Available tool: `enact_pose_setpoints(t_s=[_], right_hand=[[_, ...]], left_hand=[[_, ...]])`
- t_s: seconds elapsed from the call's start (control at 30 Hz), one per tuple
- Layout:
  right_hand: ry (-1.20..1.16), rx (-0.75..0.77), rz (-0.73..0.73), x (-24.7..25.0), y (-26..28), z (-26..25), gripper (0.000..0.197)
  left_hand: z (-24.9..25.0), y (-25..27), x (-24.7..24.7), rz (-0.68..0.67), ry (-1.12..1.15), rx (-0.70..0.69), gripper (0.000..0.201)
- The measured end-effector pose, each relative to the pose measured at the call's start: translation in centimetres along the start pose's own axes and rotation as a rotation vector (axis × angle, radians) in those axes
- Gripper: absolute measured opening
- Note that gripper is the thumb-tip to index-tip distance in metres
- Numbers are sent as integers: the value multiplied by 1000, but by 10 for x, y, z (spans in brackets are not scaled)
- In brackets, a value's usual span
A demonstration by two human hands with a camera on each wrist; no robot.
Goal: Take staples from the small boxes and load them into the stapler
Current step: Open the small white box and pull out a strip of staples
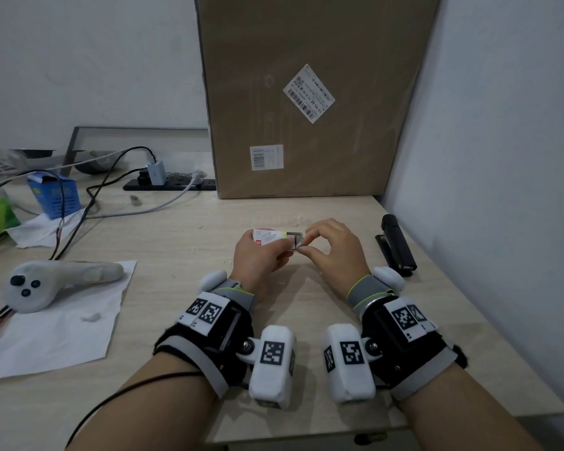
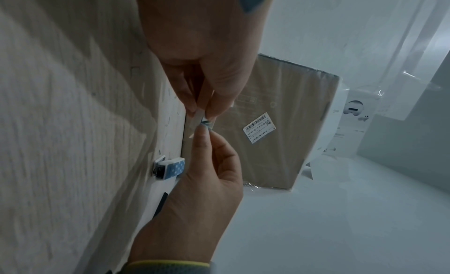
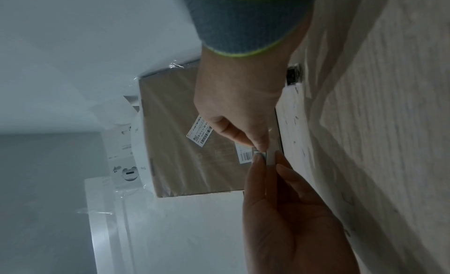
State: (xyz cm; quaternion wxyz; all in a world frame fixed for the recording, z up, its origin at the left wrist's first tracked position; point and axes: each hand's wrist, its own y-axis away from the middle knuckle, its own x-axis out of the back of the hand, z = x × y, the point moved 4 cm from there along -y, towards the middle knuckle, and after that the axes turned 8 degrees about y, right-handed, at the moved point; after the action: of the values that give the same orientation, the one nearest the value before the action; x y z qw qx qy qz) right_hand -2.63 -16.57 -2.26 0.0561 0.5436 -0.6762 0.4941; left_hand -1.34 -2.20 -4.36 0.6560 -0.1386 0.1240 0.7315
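Our left hand (image 1: 261,259) grips the small staple box (image 1: 269,238) above the desk (image 1: 163,229) while our right hand (image 1: 334,252) pinches its open end. We should draw the staples straight out, gently. The stapler (image 1: 396,244) lies shut, near on the right.

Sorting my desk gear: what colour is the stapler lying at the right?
Black all over. The long black stapler shows best in the head view.

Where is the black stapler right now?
In the head view the stapler lies untouched on the desk at the far right, beside the wall and just right of the right hand.
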Motion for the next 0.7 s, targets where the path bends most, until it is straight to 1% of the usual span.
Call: enact_pose_setpoints(t_s=[0.13,0.23,0.27,0.33,0.4,0.47,0.53,0.63,0.7], right_hand=[[13,36,22,1,1,-2,8],[47,74,36,1,1,-2,7],[53,88,40,1,1,-3,6],[60,104,42,0,1,-4,5],[66,105,39,0,1,-4,5],[74,110,46,1,1,-5,4],[78,108,72,3,1,-6,4],[61,53,123,6,1,-5,2],[25,-2,139,6,0,-2,3]], left_hand=[[2,2,-1,-19,-5,3,20],[2,2,-2,-30,-2,0,27],[2,3,-2,-31,-1,3,24],[4,5,-4,-44,-1,7,7],[5,6,-3,-44,-9,-4,9],[4,5,-3,-50,-11,-1,4],[2,3,-1,-22,-2,-6,18],[2,2,0,13,20,-23,24],[2,1,1,30,20,-35,32]])
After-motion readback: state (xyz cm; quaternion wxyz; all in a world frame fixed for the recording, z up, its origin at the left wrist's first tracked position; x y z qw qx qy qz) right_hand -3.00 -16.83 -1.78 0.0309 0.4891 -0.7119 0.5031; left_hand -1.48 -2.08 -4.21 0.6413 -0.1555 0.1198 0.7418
